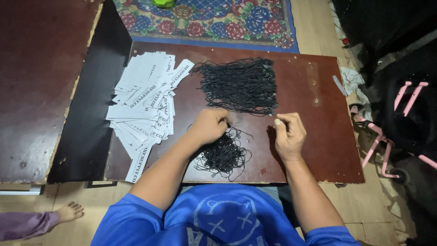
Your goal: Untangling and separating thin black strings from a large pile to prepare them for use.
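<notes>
We sit at the dark red board [318,150], and we place everything from it. Near its front edge lies a small tangle of black cords [223,155], loose and looped, with a few strands straying outward. Our left hand [209,126] rests just above that tangle, fingers curled shut and apparently pinching a strand at its far side, though the cord itself is too thin there to make out clearly. Our right hand [288,132] sits to the right of the tangle, thumb and forefinger pressed together on what seems to be a cord end. Toward the board's far edge lies a larger bundle of black cords [241,85], laid more or less parallel, and on the board's left part a fanned heap of white paper tags [145,102] spills over. We judge the cords to be very light, limp and prone to snag on one another, so a single strand is best taken near its end with the fingertips and drawn out slowly. The tags look thin and easily creased, best lifted by an edge.
</notes>
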